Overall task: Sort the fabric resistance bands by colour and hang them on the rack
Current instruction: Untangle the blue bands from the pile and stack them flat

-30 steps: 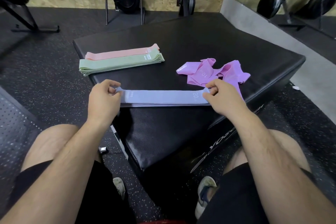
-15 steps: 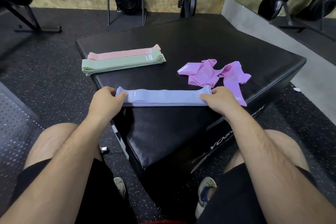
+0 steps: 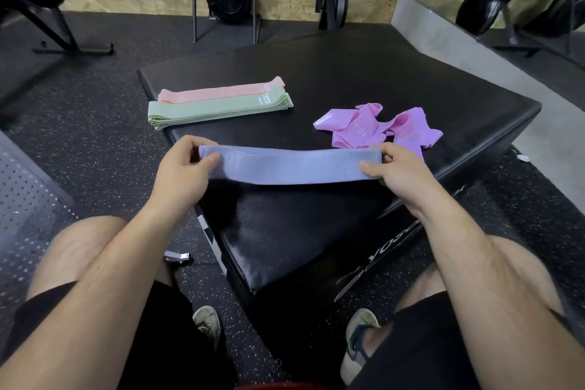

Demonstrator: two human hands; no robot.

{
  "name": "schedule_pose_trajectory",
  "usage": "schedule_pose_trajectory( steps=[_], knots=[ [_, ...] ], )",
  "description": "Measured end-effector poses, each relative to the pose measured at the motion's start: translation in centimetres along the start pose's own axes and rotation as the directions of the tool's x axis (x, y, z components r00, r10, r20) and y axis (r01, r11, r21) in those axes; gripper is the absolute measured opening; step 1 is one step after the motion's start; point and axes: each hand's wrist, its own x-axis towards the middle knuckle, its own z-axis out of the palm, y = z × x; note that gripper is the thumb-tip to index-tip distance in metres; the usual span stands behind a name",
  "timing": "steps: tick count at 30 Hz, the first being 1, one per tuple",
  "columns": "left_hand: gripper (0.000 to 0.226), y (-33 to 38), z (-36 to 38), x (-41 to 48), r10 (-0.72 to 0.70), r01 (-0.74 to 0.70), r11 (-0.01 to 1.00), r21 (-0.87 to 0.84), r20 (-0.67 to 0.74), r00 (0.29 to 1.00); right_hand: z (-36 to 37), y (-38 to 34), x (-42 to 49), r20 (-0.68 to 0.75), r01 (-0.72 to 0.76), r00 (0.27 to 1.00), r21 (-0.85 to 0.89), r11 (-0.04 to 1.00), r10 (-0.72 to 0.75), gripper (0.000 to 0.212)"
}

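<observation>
Currently the left grip [image 3: 186, 168] and right grip [image 3: 389, 168] pinch opposite ends of the blue band [image 3: 291, 168], held flat between them, probably for neat stacking.

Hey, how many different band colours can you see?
4: pink fabric bands far left, green fabric bands beside them, blue fabric band held nearest, purple fabric bands crumpled right. Stacks may hide more.

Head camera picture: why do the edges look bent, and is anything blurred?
Head view: the wide-angle lens bends walls and floor toward the edges; the blue band, held between the left hand and right hand, is softly smeared, its print unreadable; light is even, with a dull sheen on the black pad.
</observation>
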Motion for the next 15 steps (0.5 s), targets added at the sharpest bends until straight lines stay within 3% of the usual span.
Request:
schedule_pose_trajectory(
  steps=[4, 6, 9, 15],
  knots=[
    [0.023, -0.5, -1.9, 0.0, 0.106, -0.098, 0.98, -0.176, 0.039, 0.994, -1.3, 0.1, -0.9, 0.013, 0.18, 0.983, 0.042, 0.983, -0.181, 0.022],
    [0.031, -1.6, -2.4, -0.1, 0.123, -0.117, 0.991, -0.063, 0.095, 0.988, -1.4, 0.5, -1.3, 0.048, 0.227, 0.974, -0.09, 0.97, -0.223, 0.024],
    [0.033, -2.8, -2.4, -0.5, 0.131, -0.154, 0.978, 0.14, 0.156, 0.979, -1.1, 1.3, -1.3, 0.084, 0.19, 0.981, -0.275, 0.943, -0.173, 0.024],
    [0.023, -3.2, -3.5, 0.2, 0.038, -0.035, 0.999, -0.03, 0.124, 0.992, -0.2, -0.4, 0.0, 0.054, 0.157, 0.987, -0.18, 0.971, -0.15, 0.021]
  ],
)
